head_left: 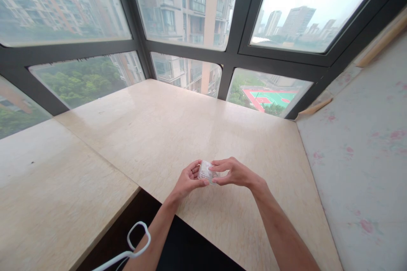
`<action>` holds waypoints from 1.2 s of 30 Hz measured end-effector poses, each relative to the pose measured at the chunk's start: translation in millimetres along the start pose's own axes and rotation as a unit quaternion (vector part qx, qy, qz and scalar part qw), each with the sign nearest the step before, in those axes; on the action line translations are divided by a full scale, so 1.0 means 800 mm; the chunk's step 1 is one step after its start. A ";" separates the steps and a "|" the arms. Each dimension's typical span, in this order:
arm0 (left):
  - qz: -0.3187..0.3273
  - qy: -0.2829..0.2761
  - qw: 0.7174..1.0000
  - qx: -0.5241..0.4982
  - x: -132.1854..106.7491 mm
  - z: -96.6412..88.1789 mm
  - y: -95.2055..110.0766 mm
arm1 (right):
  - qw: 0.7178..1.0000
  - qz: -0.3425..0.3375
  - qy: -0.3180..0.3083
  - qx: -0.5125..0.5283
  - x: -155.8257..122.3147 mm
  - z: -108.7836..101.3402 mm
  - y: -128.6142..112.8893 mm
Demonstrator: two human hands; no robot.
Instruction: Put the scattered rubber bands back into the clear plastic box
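Note:
A small clear plastic box [205, 172] with whitish contents that I cannot make out is held between my two hands, above the beige stone ledge [254, 144]. My left hand [188, 181] cups its left side, with the thumb along the near edge and the fingers curled behind. From the right, my right hand [233, 171] grips the box, its fingers on the top and its thumb at the near side. The fingers partly cover the box's right end.
Dark-framed windows [233, 57] rise along the ledge's back edge. A flowered papered wall [359, 165] bounds the right side, with peeling strips near the window corner. At lower left, a white loop-shaped thing [139, 237] shows in front of my left forearm, near the ledge's cut-out edge.

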State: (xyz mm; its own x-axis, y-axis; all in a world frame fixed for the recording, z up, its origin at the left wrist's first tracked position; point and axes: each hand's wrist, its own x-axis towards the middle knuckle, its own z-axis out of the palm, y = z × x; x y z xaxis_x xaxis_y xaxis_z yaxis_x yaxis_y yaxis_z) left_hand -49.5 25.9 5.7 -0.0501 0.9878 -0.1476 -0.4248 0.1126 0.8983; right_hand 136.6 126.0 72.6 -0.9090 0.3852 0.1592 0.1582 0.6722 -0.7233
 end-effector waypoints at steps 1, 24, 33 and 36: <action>0.000 -0.002 1.000 0.001 0.000 0.000 0.000 | 1.000 0.002 0.000 0.003 0.000 0.000 0.000; 0.022 -0.070 0.997 -0.033 0.000 -0.009 0.001 | 0.993 0.064 0.047 0.083 -0.007 -0.004 0.015; 0.050 -0.057 0.997 -0.001 -0.001 -0.009 -0.007 | 0.976 0.154 0.147 -0.050 -0.035 -0.033 0.056; 0.057 -0.068 0.996 0.029 -0.003 -0.008 -0.008 | 0.964 0.187 0.133 -0.133 -0.040 -0.030 0.076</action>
State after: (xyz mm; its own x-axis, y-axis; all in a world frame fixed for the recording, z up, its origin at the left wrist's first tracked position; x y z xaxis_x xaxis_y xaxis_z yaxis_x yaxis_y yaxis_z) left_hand -52.6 22.2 -2.7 0.0295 0.9995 0.0116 -0.3710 0.0001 0.9286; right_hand 184.5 169.9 39.5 -0.6435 0.7572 0.1119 0.5815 0.5787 -0.5719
